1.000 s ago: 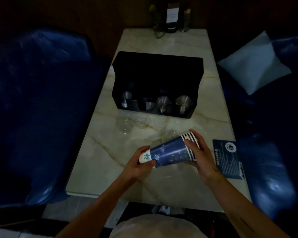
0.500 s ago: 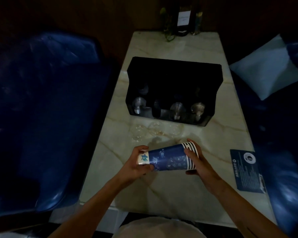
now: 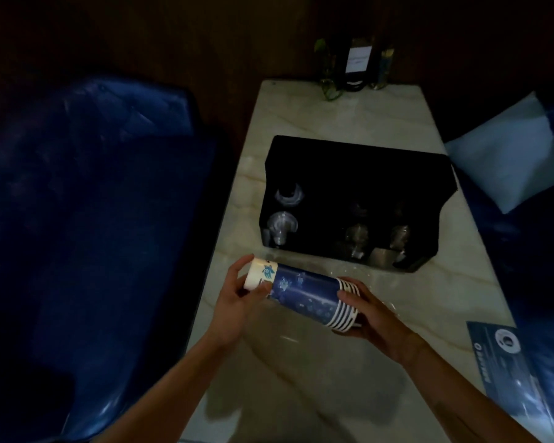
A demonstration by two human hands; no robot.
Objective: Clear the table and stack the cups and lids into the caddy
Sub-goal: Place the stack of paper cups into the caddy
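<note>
Blue paper cup stack (image 3: 304,295) now lies level between both hands, left hand (image 3: 237,298) fingers gripping the base, right hand (image 3: 370,318) fingers clamping the rims, swung left toward the black caddy (image 3: 359,174) on the table (image 3: 301,378), so slotting looks next.

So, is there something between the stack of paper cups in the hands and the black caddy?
Nothing solid that I can see. The stack of paper cups lies sideways between left hand and right hand, just in front of the caddy. Only bare table shows between; the dim light could hide clear lids.
</note>
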